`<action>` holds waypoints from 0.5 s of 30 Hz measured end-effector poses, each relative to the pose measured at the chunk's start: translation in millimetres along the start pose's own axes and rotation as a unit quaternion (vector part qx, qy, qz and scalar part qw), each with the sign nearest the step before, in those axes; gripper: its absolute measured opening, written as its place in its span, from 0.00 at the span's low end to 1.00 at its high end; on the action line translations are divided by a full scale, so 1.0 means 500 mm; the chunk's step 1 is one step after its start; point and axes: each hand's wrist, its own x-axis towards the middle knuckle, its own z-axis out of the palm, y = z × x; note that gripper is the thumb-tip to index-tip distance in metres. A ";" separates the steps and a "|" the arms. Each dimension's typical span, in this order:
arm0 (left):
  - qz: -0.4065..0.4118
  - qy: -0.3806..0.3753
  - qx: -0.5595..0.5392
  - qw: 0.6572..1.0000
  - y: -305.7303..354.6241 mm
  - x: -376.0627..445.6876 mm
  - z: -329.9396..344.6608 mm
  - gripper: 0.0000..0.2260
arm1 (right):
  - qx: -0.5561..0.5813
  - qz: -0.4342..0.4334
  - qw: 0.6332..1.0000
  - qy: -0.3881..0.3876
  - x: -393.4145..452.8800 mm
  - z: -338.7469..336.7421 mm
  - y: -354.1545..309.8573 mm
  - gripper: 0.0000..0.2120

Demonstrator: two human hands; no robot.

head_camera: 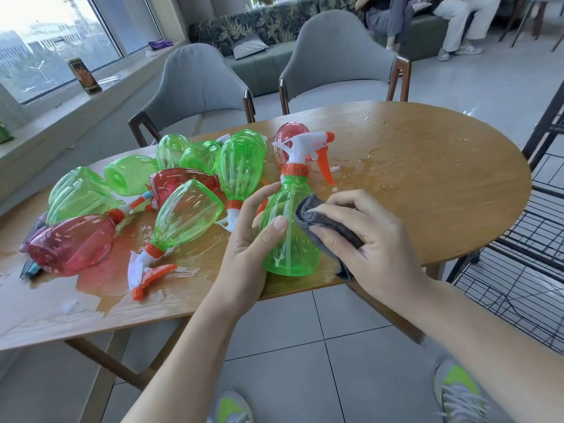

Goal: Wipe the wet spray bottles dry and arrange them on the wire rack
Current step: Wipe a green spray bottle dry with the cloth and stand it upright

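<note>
My left hand [248,236] grips an upright green spray bottle [290,242] with a white and orange trigger head, held at the near edge of the wooden table [427,184]. My right hand [363,236] presses a folded grey cloth [323,222] against the bottle's right side. Several more green bottles [189,215] and red bottles [70,242] lie on their sides on the wet left half of the table. The black wire rack [518,254] stands at the right, its shelves bare where visible.
Puddles and drops cover the table's left and middle. Two grey chairs [198,83] stand behind the table. A windowsill with a dark box [84,75] runs along the left. People sit on a sofa at the back right.
</note>
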 end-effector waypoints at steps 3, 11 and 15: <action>0.002 -0.016 0.005 1.000 -0.003 0.005 -0.004 0.26 | -0.006 0.002 1.000 0.005 0.011 -0.007 0.006 0.11; -0.007 0.008 -0.024 1.000 -0.001 0.001 -0.003 0.32 | 0.017 -0.004 0.999 -0.027 0.000 0.003 -0.004 0.09; -0.011 0.012 -0.018 1.000 -0.006 0.005 -0.008 0.32 | -0.003 -0.092 0.991 -0.100 -0.033 0.005 -0.013 0.10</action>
